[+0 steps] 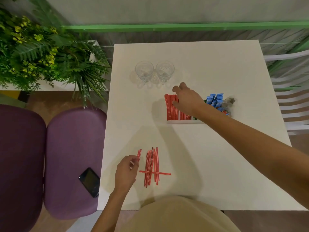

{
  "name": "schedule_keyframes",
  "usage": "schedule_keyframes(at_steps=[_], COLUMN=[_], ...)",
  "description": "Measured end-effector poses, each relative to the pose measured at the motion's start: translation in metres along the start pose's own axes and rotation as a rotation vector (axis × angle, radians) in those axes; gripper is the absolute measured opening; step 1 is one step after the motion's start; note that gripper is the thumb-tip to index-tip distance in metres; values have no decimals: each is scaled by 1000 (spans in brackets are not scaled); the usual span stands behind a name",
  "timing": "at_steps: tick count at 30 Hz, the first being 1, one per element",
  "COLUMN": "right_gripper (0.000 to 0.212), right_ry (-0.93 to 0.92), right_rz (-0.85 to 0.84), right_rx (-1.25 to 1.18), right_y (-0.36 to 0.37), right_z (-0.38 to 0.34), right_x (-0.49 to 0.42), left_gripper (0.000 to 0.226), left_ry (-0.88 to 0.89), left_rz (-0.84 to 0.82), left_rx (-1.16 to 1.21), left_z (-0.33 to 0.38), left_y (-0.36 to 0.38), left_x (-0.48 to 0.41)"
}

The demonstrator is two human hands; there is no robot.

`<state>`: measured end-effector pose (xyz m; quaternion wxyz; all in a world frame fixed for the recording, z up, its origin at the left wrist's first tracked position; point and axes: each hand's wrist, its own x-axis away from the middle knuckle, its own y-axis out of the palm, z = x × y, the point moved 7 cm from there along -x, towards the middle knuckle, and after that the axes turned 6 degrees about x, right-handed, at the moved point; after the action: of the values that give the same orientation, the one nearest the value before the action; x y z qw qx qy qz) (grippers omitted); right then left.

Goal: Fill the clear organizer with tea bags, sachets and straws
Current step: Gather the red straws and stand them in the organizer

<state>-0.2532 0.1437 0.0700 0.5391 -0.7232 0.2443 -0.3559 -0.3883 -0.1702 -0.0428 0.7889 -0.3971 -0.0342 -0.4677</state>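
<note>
A white tabletop point(209, 156) stood beside purple seats point(71, 156) and a bank of green plants point(38, 52), with a phone point(89, 182) lying on one seat and two empty glasses point(154, 71) at the far side. The organizer point(184, 121) sat right of centre, and much of the filling looked done: red straws point(170, 107) stood packed in its left compartments, and blue sachets point(214, 100) filled the right end, with what may have been tea bags point(225, 113) beside them, too blurred to be sure. The right hand point(187, 100) rested over the standing straws, its fingers point(175, 88) loosely spread and holding nothing that could be made out. A loose pile of straws point(151, 166) lay near the front edge, one crosswise over the rest. The left hand point(126, 172) pinched a few straws point(139, 154) just left of that pile. Judging by this, only the remaining straws were left to move.
</note>
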Motion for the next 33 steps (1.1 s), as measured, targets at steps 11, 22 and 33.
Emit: schedule_keyframes(at_steps=[11, 22, 33], right_gripper=[31, 46, 48], right_ry=[-215, -213, -379], right_rz=[-401, -284, -167], right_rx=[-221, -57, 25], right_y=[117, 179, 159], right_z=[-71, -91, -101], right_x=[133, 166, 144], left_gripper=[33, 37, 33], left_ry=[-35, 63, 257], left_rz=[-10, -112, -127], left_rx=[-72, -133, -404], left_z=[-9, 16, 24], left_y=[9, 44, 62], left_x=[6, 16, 30])
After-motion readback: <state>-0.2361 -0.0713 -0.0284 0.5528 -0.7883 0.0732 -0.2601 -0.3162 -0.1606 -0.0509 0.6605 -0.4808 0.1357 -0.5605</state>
